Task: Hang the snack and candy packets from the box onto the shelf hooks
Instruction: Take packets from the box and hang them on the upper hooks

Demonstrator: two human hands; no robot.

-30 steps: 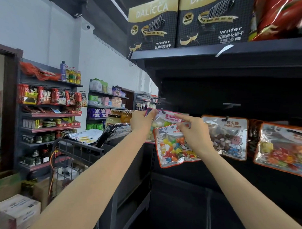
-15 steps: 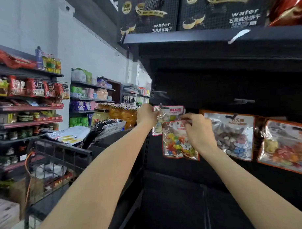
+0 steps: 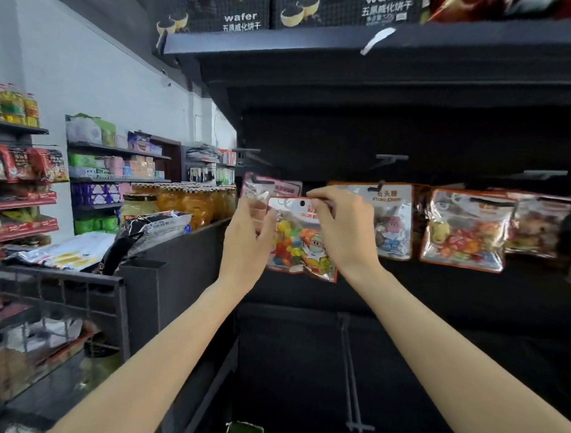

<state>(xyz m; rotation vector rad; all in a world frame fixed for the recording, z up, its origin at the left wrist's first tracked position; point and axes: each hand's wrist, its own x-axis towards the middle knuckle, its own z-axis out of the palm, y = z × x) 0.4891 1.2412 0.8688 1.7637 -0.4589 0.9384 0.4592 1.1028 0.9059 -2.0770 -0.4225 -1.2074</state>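
Note:
A clear packet of colourful candy [image 3: 301,242] with an orange rim is held up in front of the dark shelf back. My right hand [image 3: 338,228] pinches its top right corner and my left hand [image 3: 251,237] grips its left edge. Its hang hole shows at the top, free of any hook. Right behind it a similar packet [image 3: 272,188] hangs on a hook. Further right hang a stone-candy packet [image 3: 391,220] and two more candy packets [image 3: 465,229]. Empty hooks [image 3: 389,159] stick out in the row above.
A top shelf [image 3: 348,40] carries black wafer boxes. To the left stand jars of yellow fruit [image 3: 187,203], a black and silver snack bag [image 3: 147,234] and a wire basket [image 3: 55,289]. Further shelves of goods line the left wall. A lower hook [image 3: 353,380] juts out below.
The view has dropped and closed in on the shelf. My left hand came off the hanging packet onto the left edge of the colourful packet, which both hands now hold lower.

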